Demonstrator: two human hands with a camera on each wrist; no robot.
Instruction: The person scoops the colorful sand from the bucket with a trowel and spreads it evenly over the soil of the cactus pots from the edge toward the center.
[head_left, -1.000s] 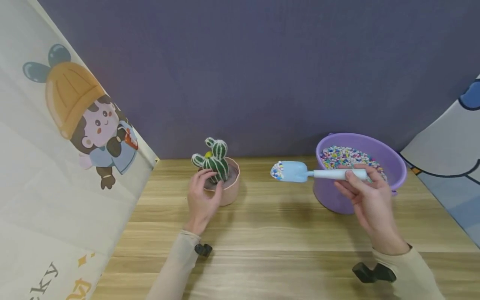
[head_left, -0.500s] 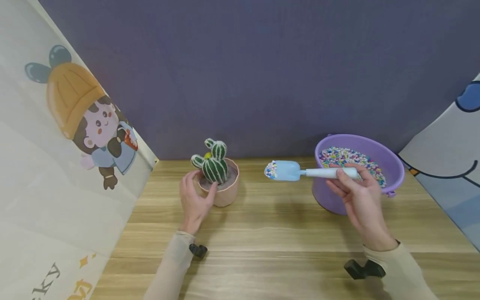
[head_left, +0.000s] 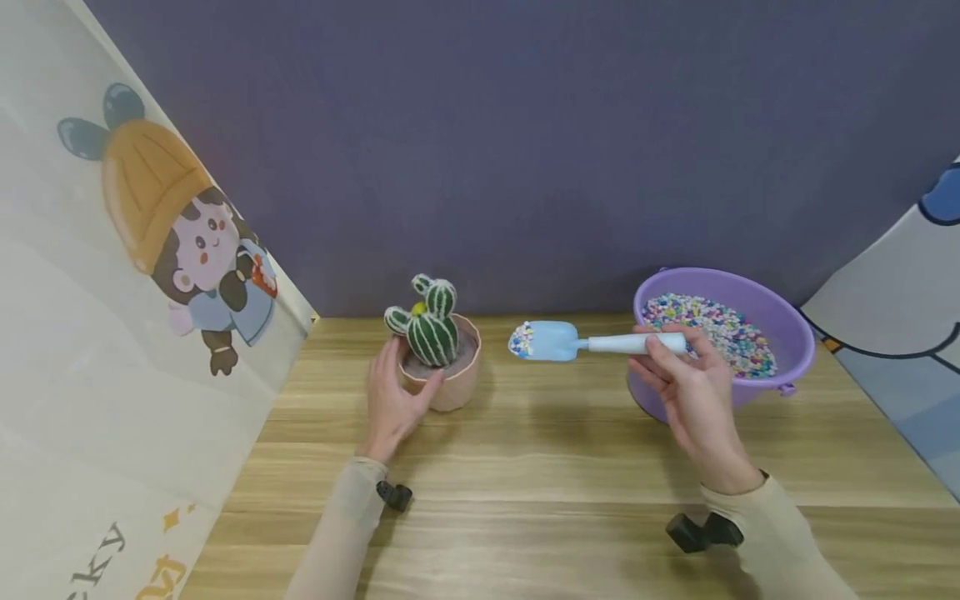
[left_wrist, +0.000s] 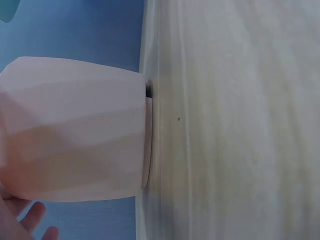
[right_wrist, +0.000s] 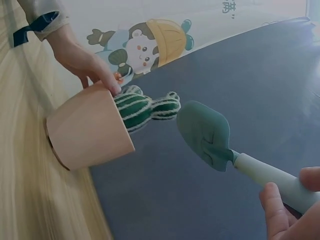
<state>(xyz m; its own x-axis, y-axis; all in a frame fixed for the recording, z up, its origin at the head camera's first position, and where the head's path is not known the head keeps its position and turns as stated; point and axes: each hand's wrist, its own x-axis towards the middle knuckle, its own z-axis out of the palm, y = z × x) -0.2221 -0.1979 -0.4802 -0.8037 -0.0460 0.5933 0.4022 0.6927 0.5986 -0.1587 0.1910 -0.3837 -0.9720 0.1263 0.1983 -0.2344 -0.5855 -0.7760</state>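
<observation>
My left hand point(head_left: 392, 404) holds the left side of a pink flowerpot point(head_left: 453, 392), thumb at the front rim and fingers along the far left side. The pot stands upright on the table, with a knitted green cactus point(head_left: 432, 337) with white stripes in grey filling. My right hand point(head_left: 693, 392) grips the white handle of a light blue trowel point(head_left: 555, 341), held level in the air. Small colourful beads point(head_left: 521, 341) lie at the trowel's tip, which points left at the pot. In the right wrist view the trowel's underside point(right_wrist: 202, 132) shows near the cactus top.
A purple bucket point(head_left: 797, 337) partly filled with colourful beads stands behind my right hand. A dark blue-grey panel point(head_left: 555, 150) rises behind the wooden table point(head_left: 525, 517). A white printed sheet point(head_left: 112, 358) stands at the left, another point(head_left: 900, 333) at the right.
My right hand has carried the trowel leftward, away from the bucket and closer to the pot. My left hand has shifted from over the cactus to the pot's left side.
</observation>
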